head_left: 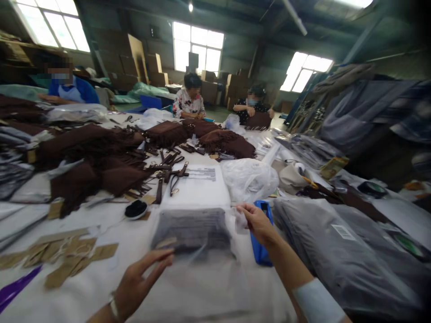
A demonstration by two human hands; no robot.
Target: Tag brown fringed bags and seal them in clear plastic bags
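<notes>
In front of me on the white table lies a clear plastic bag [198,258] with a dark grey folded cloth [195,229] under its film. My left hand [143,276] rests at the bag's near left side, fingers stretched out and thumb a little apart, the fingertips touching the edge. At the far right corner, my right hand [257,222] pinches a crumpled bit of the clear plastic between thumb and fingers. Right beside that hand stands a blue tape dispenser [261,242], partly hidden by the wrist.
Brown tags [72,255] lie at left near a black round pad [135,209]. Beyond are dark straps [173,172], a printed white sheet [202,177] and brown fringed cloths [229,141]. Bagged grey cloths [333,251] fill the right. Several people sit across the table.
</notes>
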